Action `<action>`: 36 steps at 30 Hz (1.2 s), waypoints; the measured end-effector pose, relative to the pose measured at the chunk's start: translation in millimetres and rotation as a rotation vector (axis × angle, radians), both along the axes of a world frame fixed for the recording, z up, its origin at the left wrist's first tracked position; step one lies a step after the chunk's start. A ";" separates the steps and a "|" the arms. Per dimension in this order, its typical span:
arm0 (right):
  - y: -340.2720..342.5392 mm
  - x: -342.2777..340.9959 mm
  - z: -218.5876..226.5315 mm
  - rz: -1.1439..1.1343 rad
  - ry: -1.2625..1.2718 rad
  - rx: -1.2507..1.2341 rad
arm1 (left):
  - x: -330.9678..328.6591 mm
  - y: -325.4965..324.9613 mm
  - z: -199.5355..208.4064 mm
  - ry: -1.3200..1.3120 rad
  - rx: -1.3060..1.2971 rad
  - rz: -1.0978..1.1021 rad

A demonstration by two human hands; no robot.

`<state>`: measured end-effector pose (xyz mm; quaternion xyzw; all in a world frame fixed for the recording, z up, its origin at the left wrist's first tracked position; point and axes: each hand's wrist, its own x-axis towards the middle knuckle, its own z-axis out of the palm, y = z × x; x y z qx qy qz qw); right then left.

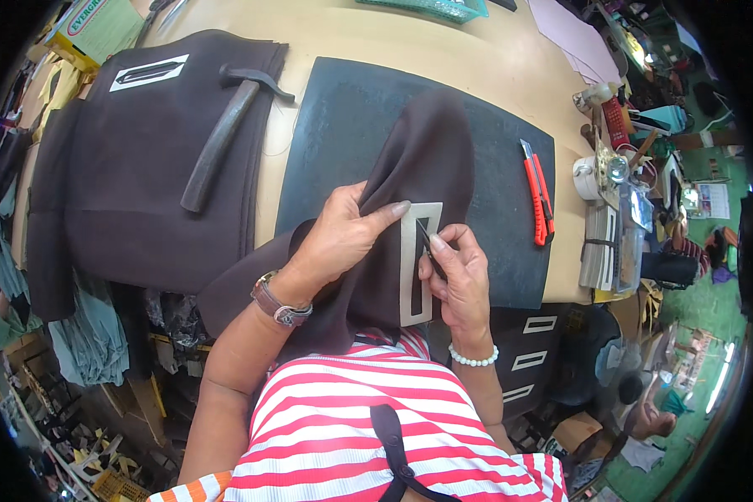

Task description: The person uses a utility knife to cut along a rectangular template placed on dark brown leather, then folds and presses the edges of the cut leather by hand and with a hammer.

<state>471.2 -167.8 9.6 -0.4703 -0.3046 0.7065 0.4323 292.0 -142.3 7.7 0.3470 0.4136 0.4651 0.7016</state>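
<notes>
My left hand (336, 236) grips a dark brown fabric piece (427, 138), its thumb pressed on the top corner of a narrow white rectangular frame (408, 272). That frame lies on the fabric, with dark material showing through its long slot. In my right hand (462, 280), thumb and fingers pinch a thin dark pointed tool (426, 239), whose exact kind I cannot make out. Its tip is at the upper part of the slot. The fabric is lifted in a fold over a dark mat (343, 109) and drapes toward my lap.
On the left, a hammer (222, 142) rests on a stack of dark fabric (159, 176) with another white frame (148, 74). A red utility knife (537, 192) lies on the mat's right side. A bundle of pale strips (596, 247) and small containers crowd the table's right edge.
</notes>
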 end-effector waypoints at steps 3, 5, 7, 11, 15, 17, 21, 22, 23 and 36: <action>-0.7 -1.6 0.7 -0.020 -0.017 0.011 | 2.7 -0.5 2.7 0.080 -0.045 0.029; -1.6 -4.9 0.2 -0.035 -0.061 0.033 | 4.5 -2.3 -1.1 0.100 -0.076 0.041; -2.5 -5.8 -2.3 -0.023 -0.134 0.066 | 5.7 -4.3 -3.3 0.129 -0.099 0.048; -11.8 -11.9 9.7 -0.029 -0.457 0.177 | 15.3 -8.1 -7.1 0.005 -0.033 0.166; -25.7 -13.4 19.8 -0.030 -0.370 0.074 | 26.4 -11.4 -10.8 0.046 -0.028 0.306; -29.1 -15.8 13.6 -0.079 -0.324 0.092 | 34.3 -14.4 -7.8 -0.015 -0.027 0.322; -27.2 -20.5 3.5 -0.192 -0.312 0.149 | 43.9 -21.6 -11.3 -0.068 0.010 0.363; -27.2 -22.3 2.2 -0.228 -0.284 0.168 | 44.4 -23.4 -11.3 -0.067 0.012 0.357; -27.8 -23.6 1.7 -0.233 -0.282 0.169 | 44.7 -25.1 -11.1 -0.053 0.021 0.360; -25.5 -23.8 0.9 -0.311 -0.125 0.179 | 42.9 -27.8 -9.6 -0.088 0.014 0.343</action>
